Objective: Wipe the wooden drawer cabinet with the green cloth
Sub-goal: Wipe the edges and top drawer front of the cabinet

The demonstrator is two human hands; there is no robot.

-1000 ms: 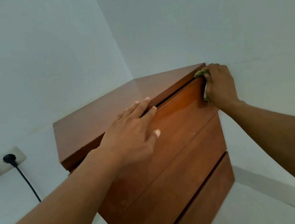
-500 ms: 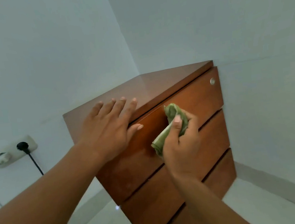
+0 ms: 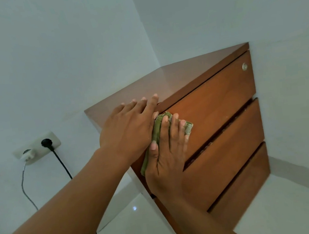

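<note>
Far left, on the white wall (image 3: 48, 52): a socket plate (image 3: 36, 147) is seen, with a white plug (image 3: 28, 154) and a black plug (image 3: 46, 142) inserted; a grey cord (image 3: 24, 189) and a black cord (image 3: 63, 165) hang down from them.

Centre: the left hand (image 3: 126, 132) is laid flat on the cabinet (image 3: 225, 96), at the left front corner of its top, fingers released and spread over the top edge, grasping nothing.

Just right of it, touching: the right hand (image 3: 167, 154) is pressed palm-down on the cloth (image 3: 158, 130), fingers extended over it rather than curled. The cloth is held against the top drawer front, at its upper left; a green edge shows beyond the fingertips and beside the thumb.

Right: a round metal lock (image 3: 244, 66) is noted at the top drawer's upper right corner. Two more drawer fronts lie below. The cabinet stands in a corner on a pale floor (image 3: 287, 207).
</note>
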